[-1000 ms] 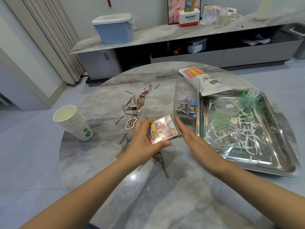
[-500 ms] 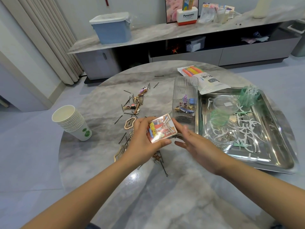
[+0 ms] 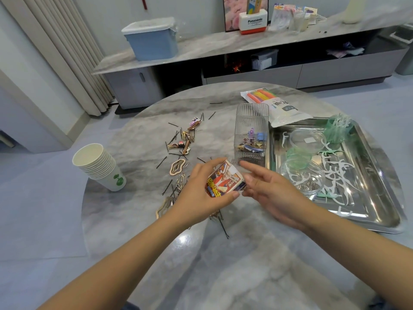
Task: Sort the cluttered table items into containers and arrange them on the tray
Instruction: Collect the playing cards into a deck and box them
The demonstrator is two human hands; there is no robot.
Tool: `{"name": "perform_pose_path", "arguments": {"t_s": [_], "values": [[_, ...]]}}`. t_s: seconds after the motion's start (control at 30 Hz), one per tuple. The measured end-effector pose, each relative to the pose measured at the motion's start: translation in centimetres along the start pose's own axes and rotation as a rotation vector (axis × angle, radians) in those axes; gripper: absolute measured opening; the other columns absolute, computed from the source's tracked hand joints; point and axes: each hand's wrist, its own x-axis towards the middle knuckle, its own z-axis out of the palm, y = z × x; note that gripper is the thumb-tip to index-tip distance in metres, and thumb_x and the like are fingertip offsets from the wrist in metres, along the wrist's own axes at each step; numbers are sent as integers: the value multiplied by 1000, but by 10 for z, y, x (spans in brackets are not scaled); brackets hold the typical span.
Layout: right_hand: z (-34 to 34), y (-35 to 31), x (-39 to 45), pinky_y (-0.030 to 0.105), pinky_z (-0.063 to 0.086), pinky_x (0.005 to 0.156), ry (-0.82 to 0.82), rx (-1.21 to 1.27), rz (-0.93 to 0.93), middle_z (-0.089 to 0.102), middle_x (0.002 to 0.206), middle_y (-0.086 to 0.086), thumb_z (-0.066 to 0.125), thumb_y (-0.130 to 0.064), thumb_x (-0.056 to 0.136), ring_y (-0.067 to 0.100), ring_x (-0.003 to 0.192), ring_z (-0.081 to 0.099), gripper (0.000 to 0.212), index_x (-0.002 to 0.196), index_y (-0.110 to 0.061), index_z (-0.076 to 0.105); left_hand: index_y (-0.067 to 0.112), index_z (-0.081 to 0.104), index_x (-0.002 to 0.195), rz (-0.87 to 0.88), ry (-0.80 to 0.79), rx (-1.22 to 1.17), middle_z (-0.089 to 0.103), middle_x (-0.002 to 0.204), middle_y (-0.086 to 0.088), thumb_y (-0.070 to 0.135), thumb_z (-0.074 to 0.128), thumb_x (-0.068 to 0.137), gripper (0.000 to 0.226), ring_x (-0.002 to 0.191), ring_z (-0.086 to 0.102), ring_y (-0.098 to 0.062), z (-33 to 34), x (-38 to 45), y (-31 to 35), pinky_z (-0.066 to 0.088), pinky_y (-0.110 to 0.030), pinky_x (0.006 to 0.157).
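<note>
Colourful small box (image 3: 224, 181), gripped by the left hand (image 3: 201, 193), points rightward toward the relaxed, empty right hand (image 3: 271, 189) just beside it.

"Panasonic" stands on the white-and-red box (image 3: 253, 21) on the shelf.

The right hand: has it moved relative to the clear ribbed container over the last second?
Yes. The right hand has dropped away from the clear ribbed container, toward the camera, beside the card pack.

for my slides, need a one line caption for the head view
Left hand holds a small printed box beside the right hand, between scattered hairpins and a metal tray.
</note>
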Motion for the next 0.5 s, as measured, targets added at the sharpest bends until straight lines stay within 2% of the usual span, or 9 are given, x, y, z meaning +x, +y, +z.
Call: {"name": "perform_pose_path", "arguments": {"t_s": [0.07,0.13,0.23,0.3,0.43,0.5], "values": [[0,-3,-1,19,48,67,-38,53,79,66,101,11,59,-15,74,11,78,61,57,129,-1,51,55,34,128,40,-25,77,39,116,12,45,77,69,74,104,44,14,-4,0,2,47,-11,83],[0,-4,-1,19,42,67,-84,31,112,67,97,9,58,-15,76,10,77,56,46,120,-2,59,55,32,128,68,-37,176,38,114,13,48,76,68,75,101,47,8,-6,0,4,50,-19,83],[1,-2,0,19,38,65,-65,59,116,67,96,6,59,-15,76,10,76,54,41,116,-8,64,45,36,129,100,-21,307,39,113,13,52,74,67,73,92,50,0,-5,-2,5,47,-16,71],[1,-3,1,17,38,60,-25,87,100,67,94,5,59,-16,74,8,74,53,38,111,-10,66,42,36,126,128,-19,372,37,109,15,59,66,62,73,88,51,-3,-4,-3,4,44,-15,65],[2,-2,2,22,39,67,52,4,64,62,94,10,62,-11,77,14,77,51,43,120,-10,61,36,37,130,115,-45,374,37,109,19,56,64,62,75,92,51,-5,0,-6,3,44,-20,70],[3,-1,1,22,38,66,68,-80,60,65,93,6,59,-6,84,11,75,52,35,118,-12,64,34,38,132,122,-43,353,42,115,17,50,70,66,75,96,51,-4,2,-6,5,46,-22,75]]}}
